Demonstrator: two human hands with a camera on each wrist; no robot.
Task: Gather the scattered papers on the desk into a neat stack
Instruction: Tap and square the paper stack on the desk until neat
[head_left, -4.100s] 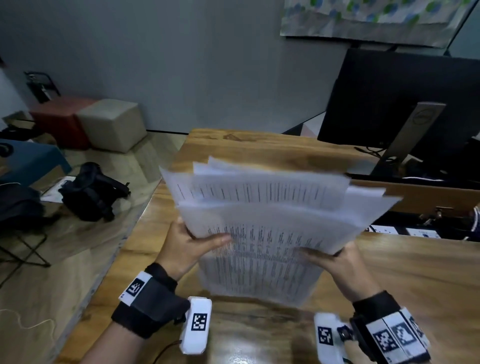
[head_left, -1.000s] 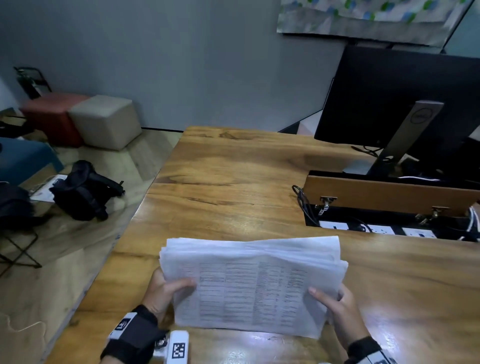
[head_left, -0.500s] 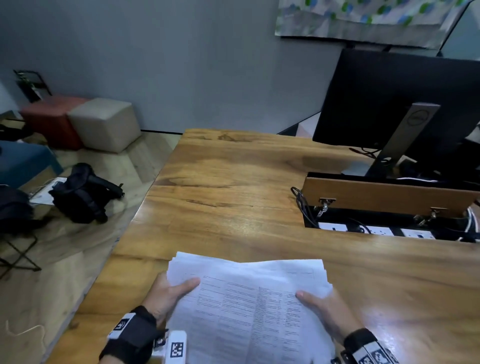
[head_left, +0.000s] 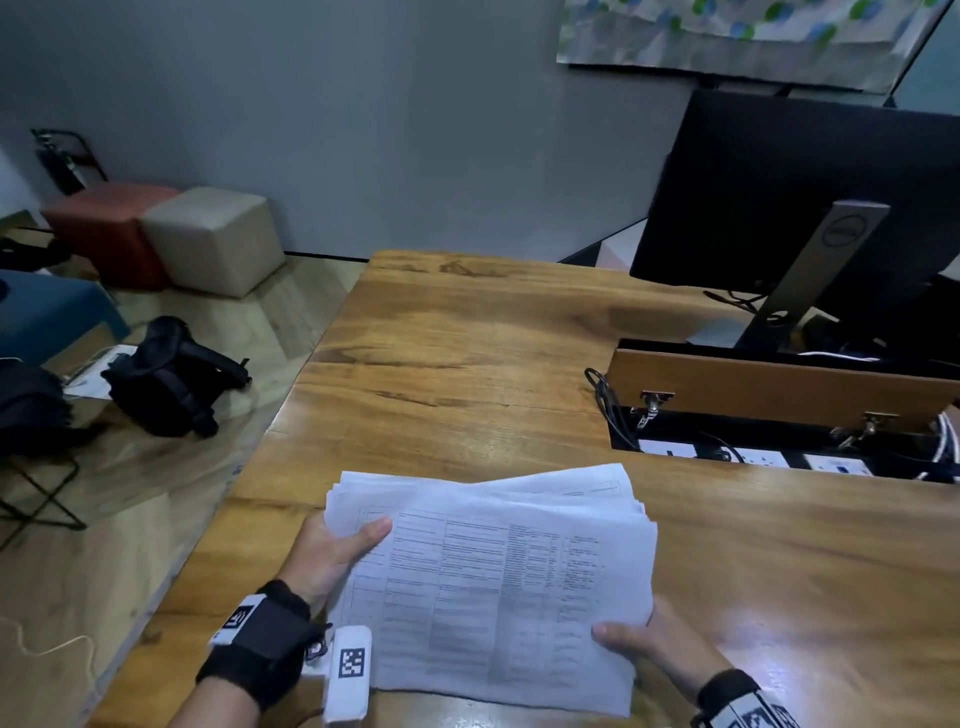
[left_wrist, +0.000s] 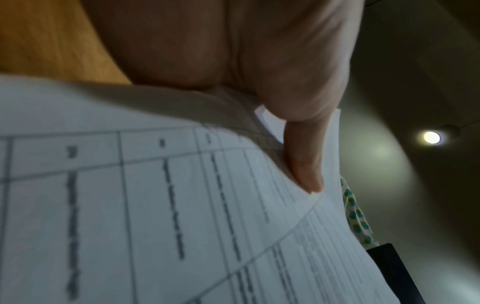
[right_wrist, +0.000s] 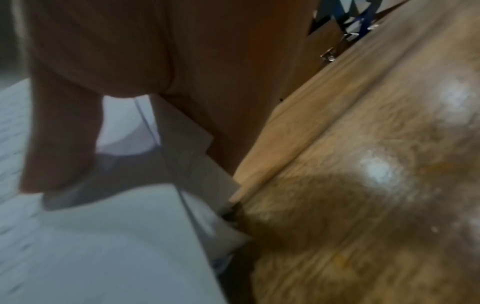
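You hold the loose stack of white printed sheets (head_left: 498, 577) in both hands, low over the near edge of the glossy brown wooden desk (head_left: 467, 364). Your left hand (head_left: 332, 558) grips the stack's left edge: the thumb lies across the top sheet, pressing it into a slight crease in the left wrist view, and the fingers are hidden beneath the paper. Your right hand (head_left: 652, 644) clamps the near right corner the same way, thumb flat on the printed table and fingers tucked under. The right wrist view is blurred, but it shows the thumb on top and the sheet edges fanned beside the wood. The far edges of the sheets are uneven, with several corners poking out past the top page. Behind the stack on the right stands a black monitor (head_left: 810, 208) on a grey stand.
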